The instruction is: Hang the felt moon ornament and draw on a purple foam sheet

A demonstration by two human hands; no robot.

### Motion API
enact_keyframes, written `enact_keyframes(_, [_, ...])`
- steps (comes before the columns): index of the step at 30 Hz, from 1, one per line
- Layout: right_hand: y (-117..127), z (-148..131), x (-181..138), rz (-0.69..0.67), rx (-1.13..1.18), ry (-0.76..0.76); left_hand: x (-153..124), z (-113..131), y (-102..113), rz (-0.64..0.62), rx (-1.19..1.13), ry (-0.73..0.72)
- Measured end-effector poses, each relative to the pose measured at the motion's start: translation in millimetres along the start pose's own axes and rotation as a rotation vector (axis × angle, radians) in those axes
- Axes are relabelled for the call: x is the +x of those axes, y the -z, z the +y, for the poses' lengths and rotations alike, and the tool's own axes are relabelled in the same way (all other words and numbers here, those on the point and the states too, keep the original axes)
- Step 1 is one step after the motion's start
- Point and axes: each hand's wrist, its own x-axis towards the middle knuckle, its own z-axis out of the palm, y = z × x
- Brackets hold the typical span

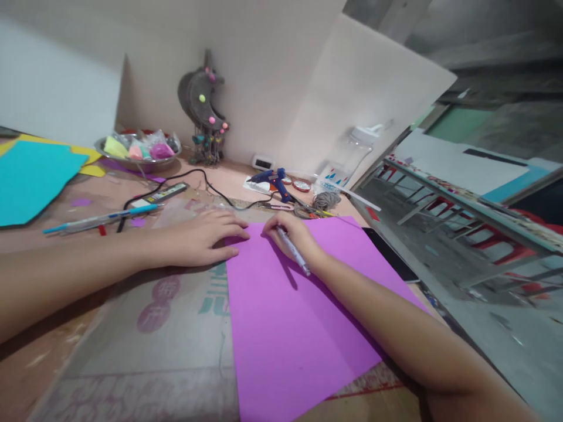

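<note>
A purple paper sheet (285,316) lies on a cardboard mat (167,346) in front of me. My left hand (202,237) rests flat, fingers stretched out, with its fingertips pressing the sheet's upper left corner. My right hand (292,234) is closed round a white pen (294,251), whose tip touches the sheet near its top edge.
Behind the sheet lie a blue glue gun (275,179) with a black cable, twine (326,200), tape rolls and a clear jar (352,153). At the left are a blue pen (105,218), teal paper (30,179), yellow paper and a metal bowl (138,149) of bright bits. A dark tablet (389,255) lies at the right table edge.
</note>
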Motion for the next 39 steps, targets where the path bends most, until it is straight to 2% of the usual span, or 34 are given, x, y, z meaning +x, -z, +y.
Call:
enact_keyframes(3, [-1, -1, 2, 0.207, 0.261, -0.261, -4, 2, 0, 0.01, 0.025, 0.004])
enact_keyframes(5, [0, -2, 4, 0.241, 0.388, -0.361, -4, 4, -1, 0.004, 0.045, 0.023])
enact_keyframes(9, [1, -3, 5, 0.212, 0.426, -0.378, 12, 17, -5, -0.126, 0.074, 0.135])
enact_keyframes(12, [1, -4, 4, 0.219, 0.424, -0.384, 31, 45, -6, -0.216, 0.024, 0.255])
enact_keyframes(13, [1, -4, 4, 0.222, 0.422, -0.385, 35, 56, -5, -0.211, -0.041, 0.207])
enact_keyframes(15, [2, -5, 4, 0.21, 0.418, -0.382, 38, 78, 1, -0.269, -0.305, -0.079])
enact_keyframes(16, [3, -5, 4, 0.197, 0.412, -0.38, 37, 86, 5, -0.366, -0.453, -0.217])
enact_keyframes(17, [3, -5, 4, 0.183, 0.404, -0.377, 35, 92, 8, -0.42, -0.559, -0.271])
enact_keyframes(18, [3, -5, 4, 0.173, 0.395, -0.37, 31, 94, 10, -0.357, -0.602, -0.222])
enact_keyframes(20, [3, -5, 5, 0.159, 0.375, -0.359, 23, 92, 10, -0.188, -0.489, -0.087])
enact_keyframes(22, [3, -3, 5, 0.151, 0.354, -0.354, 13, 84, 8, -0.19, -0.359, -0.072])
enact_keyframes(24, [2, 0, 5, 0.143, 0.32, -0.343, 5, 74, 5, -0.271, -0.419, -0.135])
enact_keyframes(25, [2, 1, 5, 0.139, 0.292, -0.328, 1, 69, 5, -0.254, -0.448, -0.133])
enact_keyframes(26, [2, 2, 5, 0.134, 0.26, -0.308, -1, 64, 5, -0.189, -0.432, -0.109])
enact_keyframes(28, [2, 2, 3, 0.113, 0.191, -0.274, -4, 53, 4, 0.004, -0.249, -0.052])
enact_keyframes(30, [5, -1, 2, 0.064, 0.142, -0.251, -6, 44, 2, 0.1, -0.051, -0.054])
enact_keyframes(34, [9, -10, 1, -0.066, 0.099, -0.222, -6, 37, -4, 0.091, 0.086, -0.077])
enact_keyframes(39, [2, -6, 4, -0.106, -0.034, -0.113, -4, 38, -5, 0.013, 0.075, 0.019])
